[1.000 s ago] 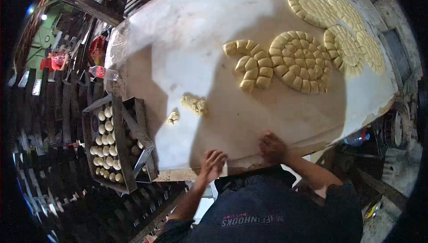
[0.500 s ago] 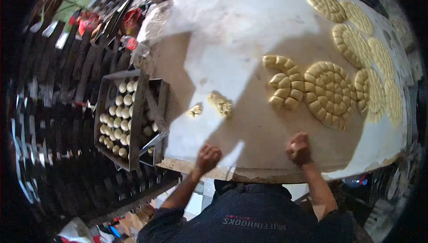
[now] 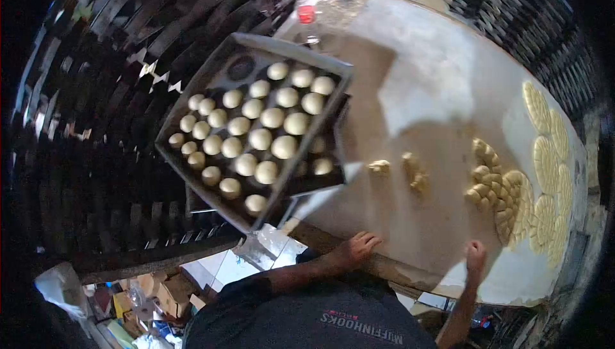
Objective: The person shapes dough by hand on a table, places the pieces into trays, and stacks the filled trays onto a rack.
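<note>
My left hand [image 3: 362,248] rests at the near edge of the pale table [image 3: 442,35], fingers curled, with whatever may be inside them hidden. My right hand [image 3: 475,257] is closed like a fist over the tabletop, its inside also out of sight. Beyond my hands lie a small dough scrap [image 3: 379,167] and a longer, lumpy dough piece [image 3: 416,173]. Nearest to my right hand are a curved, partly segmented dough piece [image 3: 485,176] and a round, scored dough coil [image 3: 510,211].
A dark metal tray [image 3: 221,205] of several dough balls [image 3: 272,117] sits at the left, over another tray [image 3: 333,137]. A red-labelled bottle [image 3: 307,16] stands at the table's far left. Several patterned dough rounds [image 3: 546,162] line the right side.
The view has swung left, so tray and table appear shifted right and the tray looks larger. Both hands remain near the front edge, with fingers still curled.
</note>
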{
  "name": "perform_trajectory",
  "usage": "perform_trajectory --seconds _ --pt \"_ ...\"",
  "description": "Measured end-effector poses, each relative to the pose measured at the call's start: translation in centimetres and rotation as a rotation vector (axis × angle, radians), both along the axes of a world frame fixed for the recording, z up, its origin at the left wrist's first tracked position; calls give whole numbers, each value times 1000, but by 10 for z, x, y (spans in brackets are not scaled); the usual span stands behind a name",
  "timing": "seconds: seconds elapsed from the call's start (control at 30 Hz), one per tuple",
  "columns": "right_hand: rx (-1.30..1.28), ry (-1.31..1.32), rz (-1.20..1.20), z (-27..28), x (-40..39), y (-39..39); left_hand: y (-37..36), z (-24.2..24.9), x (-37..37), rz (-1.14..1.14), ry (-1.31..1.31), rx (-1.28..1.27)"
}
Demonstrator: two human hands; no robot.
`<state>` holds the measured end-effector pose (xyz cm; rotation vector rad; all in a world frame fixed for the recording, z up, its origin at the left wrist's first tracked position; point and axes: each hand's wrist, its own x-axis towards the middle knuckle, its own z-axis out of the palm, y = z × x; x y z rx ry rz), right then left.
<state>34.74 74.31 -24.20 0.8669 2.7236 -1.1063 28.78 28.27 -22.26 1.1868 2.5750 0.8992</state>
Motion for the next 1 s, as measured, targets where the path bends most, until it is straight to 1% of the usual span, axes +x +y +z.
perform_trajectory --seconds 0.07,0.1,0.13,0.17,0.2,0.23,0.27,0.3,0.33,0.37,0.4,0.43,0.47,0.5,0.53,0.57,0.6,0.63,0.67,0.7,0.77,0.8,0.83,0.87,0.9,0.93,0.97,1.0 --pt "-317 -297 -154 25 -2 28 -51 89 -19 -63 -336 45" --pt "-309 -286 -144 30 -16 13 -81 142 -35 -80 -322 192" --pt "-437 -150 -184 34 -33 -1 -116 181 -58 -96 -300 339" --pt "-566 -15 -219 39 -51 -15 -154 197 -94 -107 -137 522" --pt "-94 50 202 53 -84 -44 -189 246 -112 194 -133 381" --pt "390 116 604 106 -138 -128 -219 273 -138 454 -25 181" --pt "-360 86 213 171 -173 -213 -256 266 -179 537 254 -44" --pt "-208 135 436 189 -210 -257 -295 251 -223 608 329 -76" --pt "-289 415 602 229 -233 -329 -341 216 -276 671 267 -132" --pt "-411 480 686 228 -266 -369 -355 215 -299 671 214 -353" --pt "-286 575 744 268 -283 -437 -366 216 -312 670 163 -572" --pt "-235 840 977 276 -309 -483 -390 188 -324 688 179 -562" --pt "-257 934 1033 280 -332 -529 -422 146 -341 679 200 -420" --pt "-231 1109 1115 274 -359 -574 -439 127 -351 665 221 -280" --pt "-259 1092 1155 264 -378 -611 -415 171 -318 715 300 -160" --pt "-97 973 1270 246 -402 -641 -404 197 -296 762 363 -94" --pt "-97 860 1296 220 -417 -664 -394 219 -277 805 425 -33" --pt "428 415 1498 228 -420 -672 -378 248 -253 835 435 49" --pt "347 502 1504 218 -423 -669 -360 275 -229 849 433 120" --pt "256 575 1494 203 -422 -661 -343 296 -209 851 477 128" --pt "147 1096 1541 206 -414 -603 -294 315 -166 869 486 180" --pt "-379 929 1060 207 -392 -574 -265 318 -141 826 575 128" --pt "-155 1272 870 214 -381 -526 -234 312 -120 709 675 204" --pt "-139 1239 681 211 -361 -477 -210 283 -80 702 348 119" --pt "-105 1208 481 205 -333 -428 -202 240 -56 525 97 500" --pt "-119 1106 328 174 -311 -383 -164 192 -42 424 56 509" --pt "-131 1011 159 135 -284 -337 -120 126 -47 292 193 493" --pt "-28 954 137 114 -248 -293 -47 75 -67 164 336 491"
